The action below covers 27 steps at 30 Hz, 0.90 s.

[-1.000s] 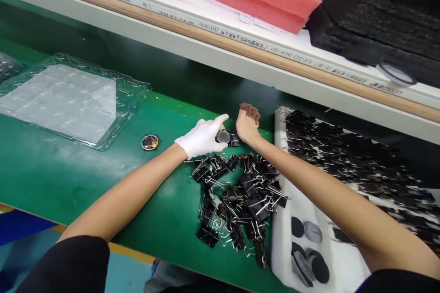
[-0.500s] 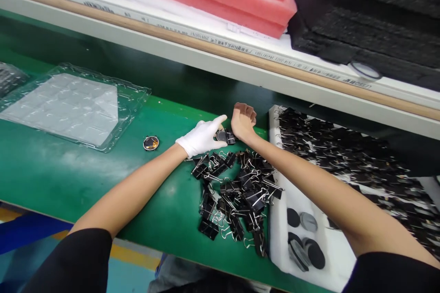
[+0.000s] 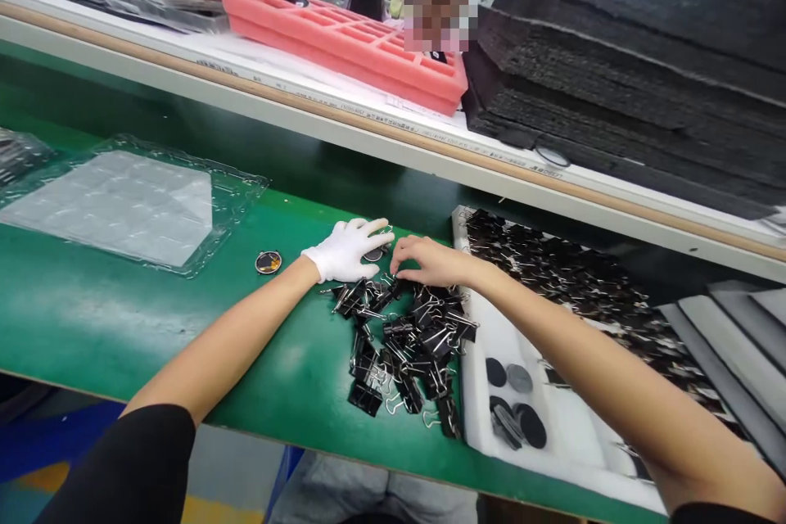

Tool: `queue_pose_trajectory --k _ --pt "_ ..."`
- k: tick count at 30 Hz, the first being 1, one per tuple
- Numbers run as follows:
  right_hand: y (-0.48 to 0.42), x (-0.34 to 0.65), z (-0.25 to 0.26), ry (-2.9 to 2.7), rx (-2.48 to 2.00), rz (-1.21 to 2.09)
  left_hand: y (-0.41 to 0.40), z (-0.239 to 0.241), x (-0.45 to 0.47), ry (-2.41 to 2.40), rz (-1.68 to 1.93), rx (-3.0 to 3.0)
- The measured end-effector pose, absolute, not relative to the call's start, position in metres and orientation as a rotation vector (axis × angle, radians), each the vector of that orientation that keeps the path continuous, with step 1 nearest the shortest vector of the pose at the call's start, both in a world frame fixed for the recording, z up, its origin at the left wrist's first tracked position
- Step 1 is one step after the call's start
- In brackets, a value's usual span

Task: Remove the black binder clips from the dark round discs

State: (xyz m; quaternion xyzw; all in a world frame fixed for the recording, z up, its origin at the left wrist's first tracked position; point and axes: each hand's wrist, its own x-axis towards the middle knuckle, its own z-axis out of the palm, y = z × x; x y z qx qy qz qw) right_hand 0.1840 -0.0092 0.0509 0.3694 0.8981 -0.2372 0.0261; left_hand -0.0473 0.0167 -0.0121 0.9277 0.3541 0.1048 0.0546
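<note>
My left hand (image 3: 349,251), in a white glove, holds a small round black part with a metallic rim (image 3: 373,252) between thumb and fingers. Wire handles of a clip show beside that part, partly hidden by the glove. My bare right hand (image 3: 426,260) is at the upper edge of a heap of black binder clips (image 3: 423,336), its thumb and fingertips pinched on one binder clip (image 3: 395,285). To the left, a second round part (image 3: 268,263) with an orange-gold inside lies apart on the green table (image 3: 264,344).
A clear plastic tray (image 3: 239,209) lies at the left. At the right, a white foam tray (image 3: 470,377) carries rows of clipped parts and several dark discs (image 3: 530,426). Behind rises a ledge (image 3: 368,131) with pink foam (image 3: 350,57) and stacked black foam (image 3: 614,82). A person sits beyond.
My right hand has come down and left to the clip heap, its fingers now on a clip. My left hand has turned slightly over the round part. The view has tilted upward.
</note>
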Motion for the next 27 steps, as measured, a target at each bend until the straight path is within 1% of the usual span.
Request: queue_pose_trajectory --k 3,5,8,10,11,13,15,18,22,24,27 --pt "-0.005 0.191 0.049 2.847 1.175 -0.967 0.017 -0.012 -0.045 1.178 0.303 2.789" --pt "0.0 0.198 0.052 2.804 1.351 -1.192 0.014 -0.012 -0.042 1.352 0.316 2.731" --pt "0.007 0.204 0.053 2.542 1.971 -1.444 0.009 -0.006 -0.038 1.578 0.346 2.678" --pt "0.01 0.202 0.047 2.24 2.445 -1.493 0.008 0.003 -0.039 1.63 0.29 2.65" --pt "0.011 0.2 0.043 2.103 2.604 -1.489 0.007 0.01 -0.041 1.618 0.219 2.621" --pt "0.012 0.196 0.034 1.943 2.742 -1.478 0.007 0.024 -0.045 1.552 0.035 2.519" --pt "0.011 0.192 0.028 1.932 2.713 -1.475 0.006 0.038 -0.048 1.481 -0.132 2.419" --pt "0.007 0.188 0.028 2.007 2.551 -1.374 0.004 0.048 -0.049 1.481 -0.227 2.406" --pt "0.007 0.185 0.038 2.035 2.263 -1.347 0.008 0.041 -0.05 1.576 -0.141 2.617" --pt "0.01 0.185 0.041 2.028 2.126 -1.307 0.014 0.033 -0.05 1.432 -0.079 2.746" --pt "0.018 0.185 0.041 2.075 1.973 -1.156 0.023 0.02 -0.05 1.216 -0.06 2.772"
